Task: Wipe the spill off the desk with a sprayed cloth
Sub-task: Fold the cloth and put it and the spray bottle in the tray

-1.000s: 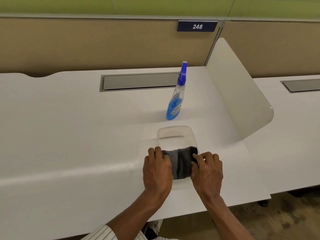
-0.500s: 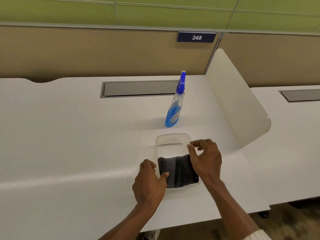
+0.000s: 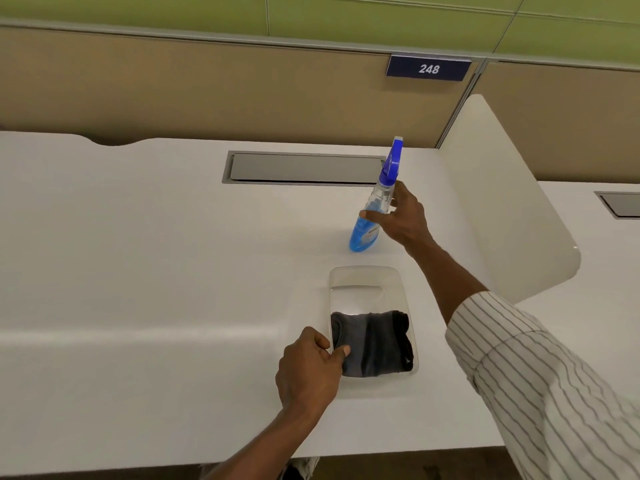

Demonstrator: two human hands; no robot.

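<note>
A folded grey and black cloth (image 3: 374,342) lies in the near half of a clear plastic tray (image 3: 363,278) on the white desk (image 3: 156,271). My left hand (image 3: 308,365) rests at the tray's left edge, thumb on the cloth's near left corner. Behind the tray stands a clear spray bottle (image 3: 363,233) with blue liquid and a blue trigger head. My right hand (image 3: 401,216) is at the bottle's right side, fingers spread around its neck, thumb across the front. No spill is visible on the desk.
A grey cable hatch (image 3: 304,168) is set into the desk behind the bottle. A rounded white divider panel (image 3: 502,202) rises on the right, with another desk beyond it. A tan partition with a sign 248 (image 3: 428,68) closes the back.
My right hand has left the cloth and reached forward to the spray bottle. My left hand has slid back to the tray's left edge, still touching the cloth.
</note>
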